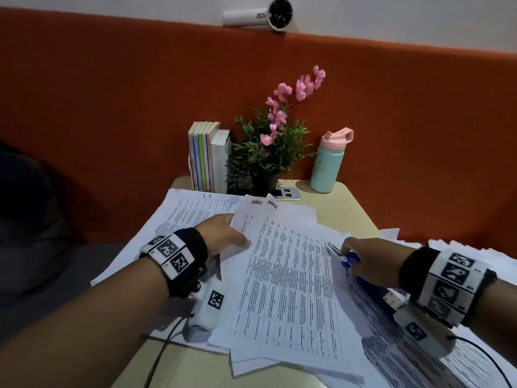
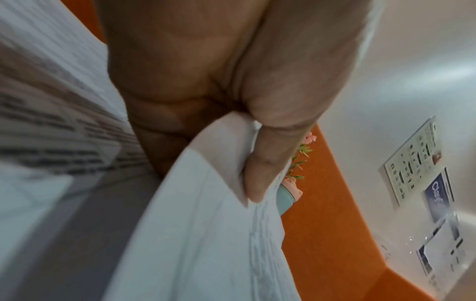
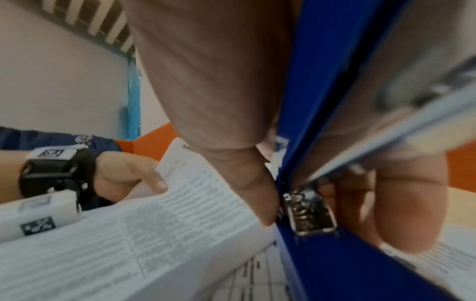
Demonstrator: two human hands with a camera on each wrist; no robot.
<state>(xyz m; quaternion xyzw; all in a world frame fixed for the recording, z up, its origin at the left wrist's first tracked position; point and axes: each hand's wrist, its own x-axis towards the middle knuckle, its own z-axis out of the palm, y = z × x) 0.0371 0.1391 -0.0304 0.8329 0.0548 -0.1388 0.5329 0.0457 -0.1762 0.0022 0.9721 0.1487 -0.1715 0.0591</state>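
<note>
A stack of printed sheets (image 1: pixel 288 278) lies slanted across the small table. My left hand (image 1: pixel 223 236) pinches its left edge, thumb on top and fingers beneath; the left wrist view shows the thumb (image 2: pixel 260 173) pressing the paper (image 2: pixel 206 234). My right hand (image 1: pixel 369 261) grips a blue stapler (image 1: pixel 352 260) at the stack's right edge, metal nose pointing toward the upper corner. In the right wrist view the stapler (image 3: pixel 322 101) sits between thumb and fingers, its metal mouth (image 3: pixel 309 211) beside the sheets (image 3: pixel 128 244).
More printed papers (image 1: pixel 190 211) spread under and around the stack, some hanging off the right side. At the back of the beige table (image 1: pixel 347 214) stand books (image 1: pixel 208 161), a potted plant with pink flowers (image 1: pixel 274 147) and a mint bottle (image 1: pixel 328 163). Behind is an orange wall.
</note>
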